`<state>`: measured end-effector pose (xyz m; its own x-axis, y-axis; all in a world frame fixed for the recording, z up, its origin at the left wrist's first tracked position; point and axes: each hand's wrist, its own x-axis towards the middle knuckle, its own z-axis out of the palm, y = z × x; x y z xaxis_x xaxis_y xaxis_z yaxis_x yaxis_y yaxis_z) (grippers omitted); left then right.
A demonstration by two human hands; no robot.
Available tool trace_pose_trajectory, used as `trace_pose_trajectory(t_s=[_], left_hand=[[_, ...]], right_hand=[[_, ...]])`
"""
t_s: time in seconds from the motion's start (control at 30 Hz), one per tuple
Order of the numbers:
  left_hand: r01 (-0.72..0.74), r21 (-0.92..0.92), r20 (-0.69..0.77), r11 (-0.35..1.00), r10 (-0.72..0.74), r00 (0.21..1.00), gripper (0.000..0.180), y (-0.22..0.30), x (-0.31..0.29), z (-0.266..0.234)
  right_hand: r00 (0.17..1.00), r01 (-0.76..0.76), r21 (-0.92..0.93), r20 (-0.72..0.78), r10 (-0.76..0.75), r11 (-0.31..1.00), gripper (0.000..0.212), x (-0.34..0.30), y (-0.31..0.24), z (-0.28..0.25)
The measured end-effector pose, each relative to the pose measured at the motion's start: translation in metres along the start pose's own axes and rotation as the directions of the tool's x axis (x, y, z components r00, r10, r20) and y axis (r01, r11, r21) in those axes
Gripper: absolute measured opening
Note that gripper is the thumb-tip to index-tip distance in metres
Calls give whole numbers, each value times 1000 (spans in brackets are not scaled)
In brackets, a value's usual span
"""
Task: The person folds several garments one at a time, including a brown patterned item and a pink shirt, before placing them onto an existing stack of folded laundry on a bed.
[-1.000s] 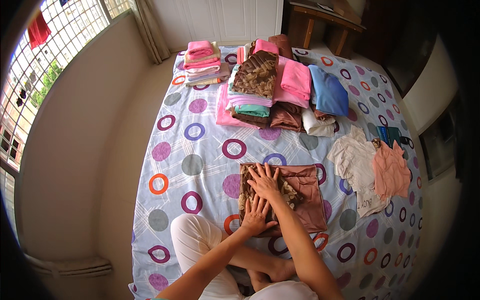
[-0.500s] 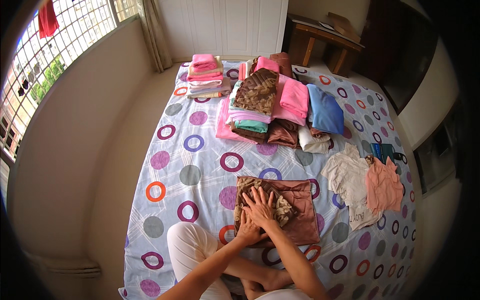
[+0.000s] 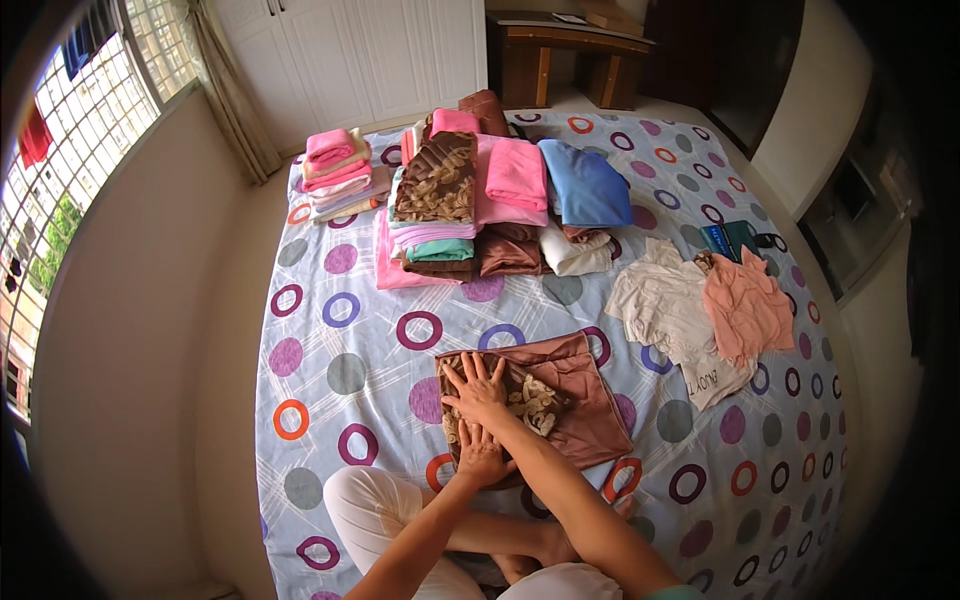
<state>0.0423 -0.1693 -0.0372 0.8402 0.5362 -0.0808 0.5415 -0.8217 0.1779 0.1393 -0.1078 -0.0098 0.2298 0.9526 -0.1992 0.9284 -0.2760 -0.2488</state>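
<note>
A brown satin cloth (image 3: 590, 415), perhaps a pillowcase, lies spread on the bed before my crossed legs. Its left part shows a dark brown face with a gold floral pattern (image 3: 537, 403); the right part is plain. My right hand (image 3: 478, 390) presses flat on the upper left of the patterned part, fingers spread. Just below it, nearer me, my left hand (image 3: 484, 460) rests flat on the same cloth, fingers stretched out. Neither hand grips the fabric. Part of the pattern is hidden under my hands and right forearm.
Folded linens (image 3: 435, 235) in pink, green and brown are stacked beyond the cloth, with a blue folded cloth (image 3: 585, 185) at their right. A smaller folded pile (image 3: 340, 175) stands far left. To the right lie a white shirt (image 3: 660, 305) and a peach garment (image 3: 748, 308).
My right hand has slid left across the patterned part, away from its middle. My left hand stays low on the cloth, its fingers now more visible. The whole view has turned to the right.
</note>
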Motion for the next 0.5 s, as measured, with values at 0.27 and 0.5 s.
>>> trace_pose_trajectory(t_s=[0.27,0.5], left_hand=[[16,-133,44,991,-10,999,98,8,4,-16],[41,-153,58,987,-33,998,99,12,5,-20]], right_hand=[[945,33,122,-328,9,992,48,-37,31,-4],[893,105,64,-445,-66,992,46,-73,84,18]])
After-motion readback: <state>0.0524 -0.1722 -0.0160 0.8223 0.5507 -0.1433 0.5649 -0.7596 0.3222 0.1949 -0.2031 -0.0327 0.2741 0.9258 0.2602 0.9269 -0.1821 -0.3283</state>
